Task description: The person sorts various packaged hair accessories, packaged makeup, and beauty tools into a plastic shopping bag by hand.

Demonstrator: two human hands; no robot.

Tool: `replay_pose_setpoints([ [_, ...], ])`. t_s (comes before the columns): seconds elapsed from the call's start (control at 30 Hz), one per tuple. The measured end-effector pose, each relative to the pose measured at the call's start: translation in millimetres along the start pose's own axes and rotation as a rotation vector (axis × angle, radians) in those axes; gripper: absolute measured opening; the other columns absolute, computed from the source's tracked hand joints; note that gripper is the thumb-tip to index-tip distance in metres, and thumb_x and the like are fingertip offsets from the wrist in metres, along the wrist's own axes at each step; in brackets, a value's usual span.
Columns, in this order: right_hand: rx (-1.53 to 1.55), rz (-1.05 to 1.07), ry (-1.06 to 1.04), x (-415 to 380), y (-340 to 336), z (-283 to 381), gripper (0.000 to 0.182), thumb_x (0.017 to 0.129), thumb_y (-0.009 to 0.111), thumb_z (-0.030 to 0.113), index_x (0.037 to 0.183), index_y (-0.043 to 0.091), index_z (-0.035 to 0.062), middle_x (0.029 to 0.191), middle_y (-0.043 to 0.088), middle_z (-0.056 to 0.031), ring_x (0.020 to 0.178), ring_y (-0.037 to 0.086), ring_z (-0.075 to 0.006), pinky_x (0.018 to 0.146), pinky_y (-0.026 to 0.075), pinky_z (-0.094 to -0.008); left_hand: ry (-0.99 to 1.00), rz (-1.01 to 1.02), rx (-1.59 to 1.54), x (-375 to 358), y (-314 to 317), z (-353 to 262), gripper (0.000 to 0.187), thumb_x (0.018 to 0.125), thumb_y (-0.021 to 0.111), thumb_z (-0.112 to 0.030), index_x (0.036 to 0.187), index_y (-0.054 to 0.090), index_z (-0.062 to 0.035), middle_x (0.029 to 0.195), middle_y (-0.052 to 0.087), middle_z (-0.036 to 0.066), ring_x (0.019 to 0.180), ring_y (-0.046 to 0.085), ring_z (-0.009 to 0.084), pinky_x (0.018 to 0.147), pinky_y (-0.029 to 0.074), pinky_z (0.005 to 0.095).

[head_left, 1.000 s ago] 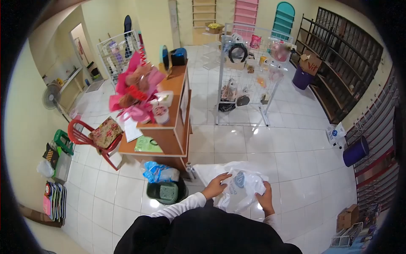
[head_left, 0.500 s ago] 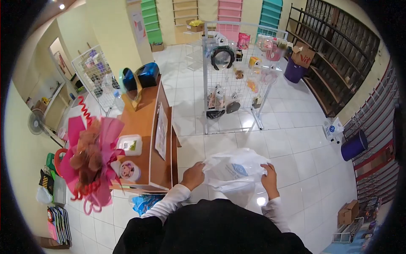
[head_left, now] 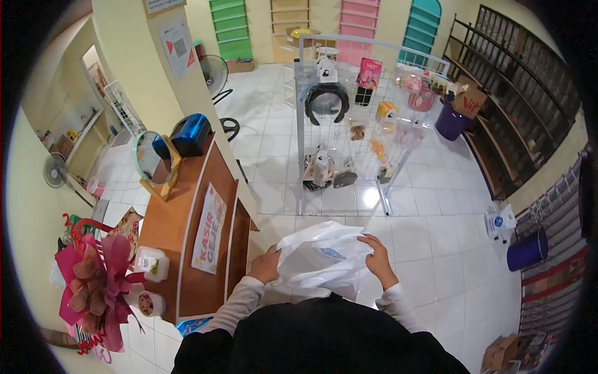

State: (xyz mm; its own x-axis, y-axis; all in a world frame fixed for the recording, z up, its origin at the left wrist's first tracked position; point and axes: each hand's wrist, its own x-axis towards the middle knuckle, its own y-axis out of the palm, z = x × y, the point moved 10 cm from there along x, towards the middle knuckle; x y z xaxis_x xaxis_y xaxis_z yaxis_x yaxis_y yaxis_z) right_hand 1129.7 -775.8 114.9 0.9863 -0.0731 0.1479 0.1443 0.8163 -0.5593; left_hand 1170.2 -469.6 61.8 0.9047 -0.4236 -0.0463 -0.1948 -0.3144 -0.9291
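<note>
Head view | white bag (head_left: 308, 268) — logo (head_left: 329, 253) toward camera, long axis crosswise | hands (head_left: 265, 265) — grasping its two sides

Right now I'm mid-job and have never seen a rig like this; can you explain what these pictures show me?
There is no machine here: you see a person's bare hands. Every picture comes from one camera on their head, looking forward and down, so the black cloth at the bottom is their clothing.

The left hand and right hand hold a white bag with blue print between them.

The wooden counter, on the left, bears a mirror, a blue case and two tubs; a bouquet shows beside them. Ahead, packets hang on a wire rack.
</note>
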Motion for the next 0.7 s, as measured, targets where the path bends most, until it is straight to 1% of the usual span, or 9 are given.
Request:
replay_pose_setpoints([
  [0.07, 0.037, 0.030, -0.010, 31.6, -6.2, -11.0, 0.060, 0.058, 0.040, -0.014, 0.109, 0.064, 0.0078, 0.120, 0.055, -0.0166, 0.117, 0.049, -0.0304, 0.098, 0.037, -0.0308, -0.066, -0.098, -0.052, 15.1, -12.8, -6.3, 0.036, 0.063, 0.072, -0.017, 0.096, 0.066, -0.0042, 0.108, 0.059, 0.016, 0.086, 0.062, 0.0347, 0.073, 0.051, 0.0431],
  [0.17, 0.094, 0.078, -0.048, 79.0, -15.2, -26.2, 0.056, 0.060, 0.042, -0.013, 0.108, 0.064, 0.0064, 0.120, 0.055, -0.0154, 0.116, 0.050, -0.0289, 0.098, 0.038, -0.0303, -0.507, -0.012, -0.207, 38.7, -12.8, 17.1, 0.037, 0.064, 0.074, -0.022, 0.097, 0.067, -0.0063, 0.106, 0.059, 0.017, 0.086, 0.062, 0.0329, 0.077, 0.050, 0.0409],
  [0.2, 0.116, 0.092, -0.067, 94.3, -17.2, -30.5, 0.054, 0.061, 0.043, -0.012, 0.108, 0.064, 0.0059, 0.120, 0.055, -0.0152, 0.116, 0.051, -0.0285, 0.098, 0.038, -0.0303, -0.425, -0.103, -0.208, 49.3, -20.2, 13.2, 0.030, 0.067, 0.070, -0.016, 0.096, 0.066, -0.0084, 0.103, 0.060, 0.017, 0.083, 0.062, 0.0334, 0.075, 0.050, 0.0424],
  [0.27, 0.096, 0.093, -0.071, 123.8, -20.8, -43.8, 0.052, 0.062, 0.044, -0.011, 0.107, 0.064, 0.0052, 0.120, 0.056, -0.0152, 0.115, 0.051, -0.0286, 0.098, 0.038, -0.0302, -0.295, -0.219, -0.141, 60.0, -30.6, 0.1, 0.025, 0.070, 0.062, -0.008, 0.096, 0.066, -0.0091, 0.114, 0.055, 0.016, 0.087, 0.061, 0.0338, 0.075, 0.050, 0.0440],
  [0.33, 0.047, 0.082, -0.067, 153.7, -22.3, -56.0, 0.049, 0.063, 0.045, -0.011, 0.105, 0.064, 0.0043, 0.119, 0.056, -0.0150, 0.114, 0.052, -0.0283, 0.097, 0.039, -0.0302, -0.156, -0.267, -0.055, 68.9, -45.5, -23.6, 0.034, 0.071, 0.054, 0.002, 0.100, 0.064, -0.0118, 0.125, 0.050, 0.014, 0.091, 0.060, 0.0341, 0.076, 0.050, 0.0456],
  [0.43, 0.033, 0.101, -0.079, 195.0, -14.3, -68.4, 0.048, 0.062, 0.045, -0.011, 0.103, 0.064, 0.0039, 0.116, 0.057, -0.0146, 0.112, 0.053, -0.0290, 0.096, 0.040, -0.0312, -0.127, -0.046, -0.027, 82.9, -31.7, -32.7, 0.038, 0.069, 0.055, 0.000, 0.106, 0.061, -0.0096, 0.119, 0.053, 0.013, 0.095, 0.058, 0.0348, 0.078, 0.049, 0.0449],
  [0.53, -0.031, 0.143, -0.162, 229.4, 0.6, -60.7, 0.048, 0.061, 0.045, -0.012, 0.102, 0.064, 0.0042, 0.113, 0.058, -0.0145, 0.109, 0.053, -0.0303, 0.095, 0.041, -0.0325, -0.030, -0.221, -0.085, 93.5, -42.4, -31.5, 0.037, 0.069, 0.058, -0.004, 0.106, 0.059, -0.0092, 0.105, 0.059, 0.015, 0.081, 0.061, 0.0371, 0.071, 0.050, 0.0443],
  [0.63, -0.027, 0.225, -0.247, 256.8, 21.5, -46.9, 0.049, 0.060, 0.045, -0.011, 0.102, 0.065, 0.0056, 0.108, 0.059, -0.0139, 0.105, 0.055, -0.0309, 0.094, 0.042, -0.0325, -0.181, -0.209, -0.083, 107.7, -51.3, -15.7, 0.035, 0.074, 0.063, -0.009, 0.107, 0.053, -0.0029, 0.101, 0.060, 0.020, 0.085, 0.060, 0.0382, 0.070, 0.048, 0.0473],
  [0.7, -0.027, 0.321, -0.244, 274.2, 36.5, -46.1, 0.045, 0.061, 0.051, -0.009, 0.102, 0.065, 0.0069, 0.109, 0.058, -0.0139, 0.107, 0.054, -0.0306, 0.093, 0.042, -0.0333, -0.296, -0.185, -0.117, 118.2, -40.8, 9.4, 0.035, 0.078, 0.063, -0.015, 0.109, 0.050, -0.0049, 0.092, 0.061, 0.022, 0.081, 0.060, 0.0398, 0.069, 0.047, 0.0486],
])
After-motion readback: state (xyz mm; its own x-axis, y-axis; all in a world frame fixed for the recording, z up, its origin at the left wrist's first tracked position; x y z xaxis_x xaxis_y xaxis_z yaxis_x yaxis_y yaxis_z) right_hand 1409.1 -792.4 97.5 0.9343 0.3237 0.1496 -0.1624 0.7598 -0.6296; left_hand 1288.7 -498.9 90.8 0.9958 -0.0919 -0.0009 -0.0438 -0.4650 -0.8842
